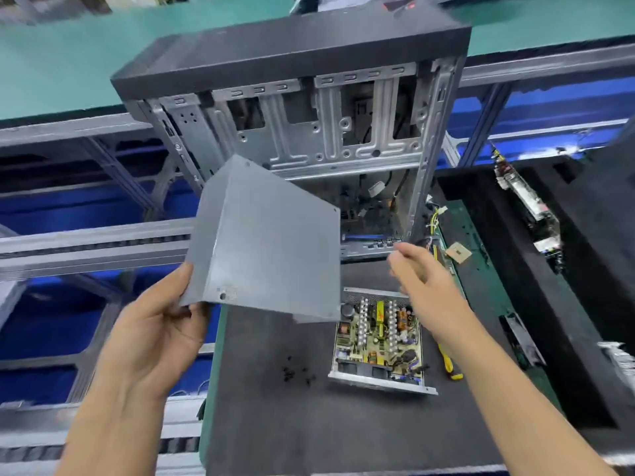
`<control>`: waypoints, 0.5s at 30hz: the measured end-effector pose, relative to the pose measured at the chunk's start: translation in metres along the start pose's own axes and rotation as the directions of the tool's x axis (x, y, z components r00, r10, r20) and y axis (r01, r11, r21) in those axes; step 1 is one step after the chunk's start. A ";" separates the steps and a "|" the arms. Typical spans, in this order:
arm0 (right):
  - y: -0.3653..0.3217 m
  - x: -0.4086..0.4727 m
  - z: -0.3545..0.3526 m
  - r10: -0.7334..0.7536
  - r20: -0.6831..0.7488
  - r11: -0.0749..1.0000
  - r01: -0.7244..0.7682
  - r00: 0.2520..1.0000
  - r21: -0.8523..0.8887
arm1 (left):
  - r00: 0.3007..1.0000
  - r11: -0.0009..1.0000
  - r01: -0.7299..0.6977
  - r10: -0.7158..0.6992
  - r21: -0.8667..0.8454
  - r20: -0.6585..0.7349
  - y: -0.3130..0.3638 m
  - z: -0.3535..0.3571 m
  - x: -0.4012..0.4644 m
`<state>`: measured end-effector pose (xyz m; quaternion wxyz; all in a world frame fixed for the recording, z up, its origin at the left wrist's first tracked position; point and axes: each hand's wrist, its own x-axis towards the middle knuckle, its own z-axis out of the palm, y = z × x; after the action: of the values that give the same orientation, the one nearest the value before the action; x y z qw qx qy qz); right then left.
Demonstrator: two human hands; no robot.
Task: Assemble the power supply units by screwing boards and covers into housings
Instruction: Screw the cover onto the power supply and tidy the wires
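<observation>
The left hand (161,324) is raised palm-up with thumb and fingers pinching; the right hand (421,273) hovers, fingers loosely extended, blurred.

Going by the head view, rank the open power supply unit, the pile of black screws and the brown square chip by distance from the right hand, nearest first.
From the right hand:
1. Brown square chip, just to its right on the green strip.
2. Open power supply unit, below it on the black mat.
3. Pile of black screws, lower left, beyond the unit.

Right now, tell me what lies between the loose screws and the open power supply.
Head view: only bare dark mat between the screws and the power supply.
</observation>
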<state>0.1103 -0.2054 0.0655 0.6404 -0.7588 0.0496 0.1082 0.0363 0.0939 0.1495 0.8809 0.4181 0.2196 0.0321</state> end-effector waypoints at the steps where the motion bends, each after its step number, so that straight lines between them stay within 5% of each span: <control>1: -0.002 -0.003 0.004 0.064 0.081 0.990 -0.074 0.995 0.118 | 0.998 0.996 0.056 -0.055 -0.065 0.012 -0.005 0.003 -0.002; 4: -0.001 -0.011 0.000 0.044 0.160 0.937 -0.096 0.986 0.336 | 0.985 0.974 0.170 -0.169 -0.150 0.019 -0.025 0.014 -0.007; 7: -0.018 -0.012 -0.028 -0.232 -0.081 0.965 0.240 0.969 0.106 | 0.967 0.962 0.247 -0.237 -0.112 0.094 -0.042 0.026 -0.006; 9: -0.043 -0.014 -0.048 -0.317 0.062 0.945 0.320 0.946 -0.060 | 0.952 0.960 0.280 -0.280 0.019 0.120 -0.051 0.037 -0.002; 12: -0.067 -0.017 -0.061 -0.206 0.377 0.944 0.285 0.903 -0.168 | 0.899 0.921 0.373 -0.389 0.116 0.201 -0.062 0.062 0.004; 15: -0.064 -0.022 -0.072 -0.123 0.339 0.987 0.150 0.933 -0.054 | 0.876 0.903 0.418 -0.429 0.095 0.221 -0.071 0.079 0.015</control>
<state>0.1097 -0.2667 0.1434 0.6150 -0.7555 -0.1170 0.1928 0.0732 -0.0059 0.1344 0.8769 0.3800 0.1998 -0.2161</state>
